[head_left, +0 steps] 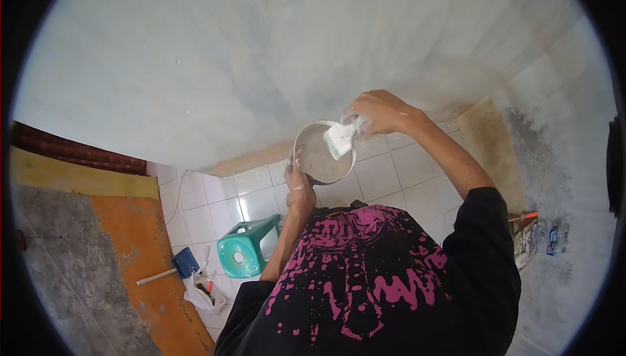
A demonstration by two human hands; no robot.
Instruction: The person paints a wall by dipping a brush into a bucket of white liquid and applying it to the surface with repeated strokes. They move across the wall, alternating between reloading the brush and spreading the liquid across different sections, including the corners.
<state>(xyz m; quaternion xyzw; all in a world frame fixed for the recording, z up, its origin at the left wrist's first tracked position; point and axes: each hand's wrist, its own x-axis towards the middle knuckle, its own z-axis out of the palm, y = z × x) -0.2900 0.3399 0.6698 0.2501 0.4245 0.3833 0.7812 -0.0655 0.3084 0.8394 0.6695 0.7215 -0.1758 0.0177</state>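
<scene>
My left hand (300,185) grips a round pot (308,135) by its near left side, thumb up at the rim. Greyish-white paint (318,160) covers the inside of the pot. My right hand (379,112) is closed around a paintbrush (340,139), its handle mostly hidden by the fingers. The white-coated bristles point down over the right part of the pot's mouth. White smears mark the fingers of both hands. Just beyond the pot rises a pale, streaky wall (274,62).
A green plastic stool (240,256) stands on the white tiled floor (215,209) to my left. Near it lie a blue dustpan (185,262) with a long handle and a white plastic bag (204,294). Plastic bottles (554,241) are at the right.
</scene>
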